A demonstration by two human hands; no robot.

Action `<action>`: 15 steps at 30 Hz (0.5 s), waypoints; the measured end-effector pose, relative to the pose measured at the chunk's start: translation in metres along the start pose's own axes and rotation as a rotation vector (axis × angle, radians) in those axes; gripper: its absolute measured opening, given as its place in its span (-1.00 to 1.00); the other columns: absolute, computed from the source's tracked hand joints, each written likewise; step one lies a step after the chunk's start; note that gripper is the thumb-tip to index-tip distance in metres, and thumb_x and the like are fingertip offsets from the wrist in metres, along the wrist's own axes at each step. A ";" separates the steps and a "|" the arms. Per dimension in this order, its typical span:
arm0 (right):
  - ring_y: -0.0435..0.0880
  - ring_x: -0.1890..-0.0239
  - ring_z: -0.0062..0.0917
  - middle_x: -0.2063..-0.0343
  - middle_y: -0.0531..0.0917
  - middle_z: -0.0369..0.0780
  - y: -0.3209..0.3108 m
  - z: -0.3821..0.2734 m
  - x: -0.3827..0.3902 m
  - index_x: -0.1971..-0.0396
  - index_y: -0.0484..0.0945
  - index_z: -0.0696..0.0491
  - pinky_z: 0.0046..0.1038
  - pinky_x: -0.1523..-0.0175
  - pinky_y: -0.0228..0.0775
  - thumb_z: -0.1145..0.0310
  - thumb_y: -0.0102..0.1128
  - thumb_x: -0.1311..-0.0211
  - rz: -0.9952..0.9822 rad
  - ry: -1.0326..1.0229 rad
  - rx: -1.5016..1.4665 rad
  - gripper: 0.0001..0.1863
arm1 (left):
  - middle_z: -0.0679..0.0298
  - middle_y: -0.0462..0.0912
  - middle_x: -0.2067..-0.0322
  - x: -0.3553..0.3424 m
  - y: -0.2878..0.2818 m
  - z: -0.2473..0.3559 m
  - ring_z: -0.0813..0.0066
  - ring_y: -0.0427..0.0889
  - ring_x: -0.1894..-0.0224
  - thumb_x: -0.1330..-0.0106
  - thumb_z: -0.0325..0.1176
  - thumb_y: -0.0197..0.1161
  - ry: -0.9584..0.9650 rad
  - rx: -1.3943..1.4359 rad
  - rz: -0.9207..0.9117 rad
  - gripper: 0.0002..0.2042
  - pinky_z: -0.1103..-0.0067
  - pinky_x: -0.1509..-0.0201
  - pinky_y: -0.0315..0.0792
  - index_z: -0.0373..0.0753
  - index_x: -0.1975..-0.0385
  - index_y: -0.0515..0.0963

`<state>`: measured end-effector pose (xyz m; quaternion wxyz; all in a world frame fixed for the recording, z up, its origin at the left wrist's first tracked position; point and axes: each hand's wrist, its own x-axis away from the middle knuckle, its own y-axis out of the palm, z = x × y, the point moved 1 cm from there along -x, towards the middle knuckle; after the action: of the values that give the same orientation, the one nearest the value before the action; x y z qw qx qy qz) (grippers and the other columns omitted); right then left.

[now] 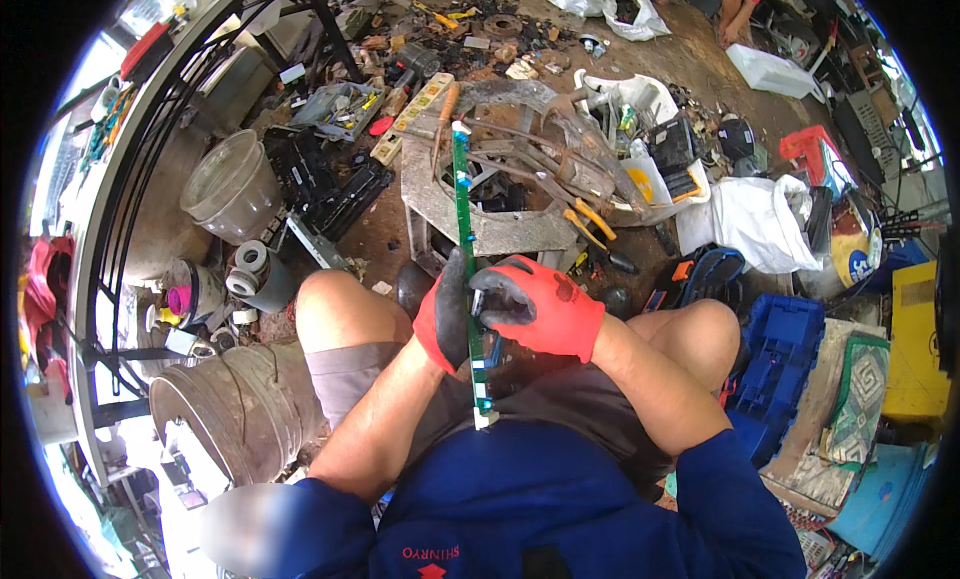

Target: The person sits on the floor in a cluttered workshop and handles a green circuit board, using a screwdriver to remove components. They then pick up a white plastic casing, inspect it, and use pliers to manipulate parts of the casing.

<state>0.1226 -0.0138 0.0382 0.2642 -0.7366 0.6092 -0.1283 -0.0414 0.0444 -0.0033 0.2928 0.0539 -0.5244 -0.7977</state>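
A long, narrow green circuit board (463,194) stands nearly on edge in front of my body, with small white connectors at its two ends. My left hand (442,314), in a red and black glove, grips its middle from the left, thumb along the board. My right hand (540,309), gloved the same way, closes its curled fingertips on the board from the right. Whether a small part sits between those fingertips I cannot make out. Beyond the hands is a worn metal frame (520,235) with several tools on it, including orange-handled pliers (590,222).
A clear plastic tub (232,189) and a large bucket (240,409) stand at left. To the right are a white sack (750,224), a blue plastic case (775,369) and a yellow container (915,339). Scrap litters the far floor, where another person's leg (737,24) shows.
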 end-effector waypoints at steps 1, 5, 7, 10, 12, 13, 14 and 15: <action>0.62 0.07 -0.11 0.09 0.58 -0.07 -0.002 0.000 0.003 -0.02 0.51 0.06 -0.21 -0.03 0.50 0.23 0.42 -0.03 0.003 -0.011 -0.074 -0.47 | 0.01 0.65 0.17 -0.002 0.000 -0.002 0.16 0.69 0.17 -0.52 0.15 -0.22 -0.002 -0.028 0.081 -0.41 0.30 0.02 0.60 -0.32 0.03 0.49; 0.64 0.16 -0.16 0.21 0.61 -0.14 -0.003 -0.007 0.019 0.11 0.55 0.04 -0.25 0.07 0.52 0.30 0.37 -0.07 0.016 -0.149 0.046 -0.63 | 0.03 0.65 0.20 -0.007 0.000 -0.003 0.14 0.70 0.23 -0.50 0.12 -0.11 -0.084 0.097 0.142 -0.53 0.23 0.08 0.61 -0.23 0.20 0.48; 0.65 0.17 -0.17 0.23 0.62 -0.15 -0.003 -0.008 0.023 0.11 0.55 0.02 -0.26 0.09 0.52 0.31 0.36 -0.08 0.056 -0.136 -0.011 -0.65 | 0.07 0.64 0.25 -0.008 0.004 -0.007 0.15 0.69 0.25 -0.53 0.09 -0.15 -0.118 0.183 0.099 -0.55 0.17 0.09 0.61 -0.20 0.17 0.49; 0.66 0.19 -0.18 0.21 0.63 -0.12 -0.008 0.002 0.022 0.14 0.59 0.08 -0.30 0.08 0.54 0.42 0.35 -0.07 0.156 -0.009 -0.080 -0.69 | 0.12 0.65 0.26 -0.012 0.013 -0.016 0.17 0.69 0.28 -0.55 0.07 -0.23 -0.086 -0.070 0.119 -0.54 0.16 0.16 0.62 -0.17 0.09 0.50; 0.67 0.20 -0.18 0.22 0.63 -0.12 -0.014 0.016 0.015 0.15 0.60 0.08 -0.30 0.08 0.53 0.44 0.31 -0.10 0.226 0.089 -0.166 -0.73 | 0.13 0.67 0.23 -0.016 0.018 -0.020 0.28 0.68 0.29 -0.56 0.07 -0.29 -0.156 0.093 0.204 -0.49 0.29 0.13 0.61 -0.22 0.03 0.48; 0.65 0.20 -0.17 0.24 0.62 -0.12 -0.016 0.022 0.012 0.17 0.61 0.09 -0.29 0.09 0.52 0.45 0.26 -0.13 0.221 0.092 -0.137 -0.76 | 0.13 0.68 0.22 -0.018 0.021 -0.019 0.31 0.69 0.28 -0.56 0.07 -0.29 -0.159 0.054 0.107 -0.48 0.32 0.11 0.60 -0.24 0.02 0.48; 0.65 0.19 -0.17 0.24 0.62 -0.12 -0.016 0.025 0.012 0.16 0.61 0.08 -0.28 0.08 0.52 0.45 0.24 -0.14 0.217 0.074 -0.076 -0.76 | 0.13 0.68 0.21 -0.020 0.024 -0.019 0.34 0.69 0.27 -0.56 0.08 -0.29 -0.152 0.056 -0.085 -0.47 0.36 0.10 0.59 -0.27 0.00 0.47; 0.64 0.18 -0.17 0.25 0.61 -0.12 -0.015 0.028 0.012 0.16 0.61 0.08 -0.27 0.08 0.52 0.46 0.23 -0.14 0.221 0.065 -0.034 -0.76 | 0.11 0.69 0.24 -0.023 0.025 -0.019 0.38 0.68 0.28 -0.55 0.11 -0.34 -0.191 0.137 -0.115 -0.40 0.42 0.08 0.55 -0.32 -0.06 0.46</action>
<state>0.1516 -0.0176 0.0217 0.2443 -0.6646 0.6972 -0.1120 -0.0049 0.0340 0.0054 0.1910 0.0276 -0.5994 -0.7769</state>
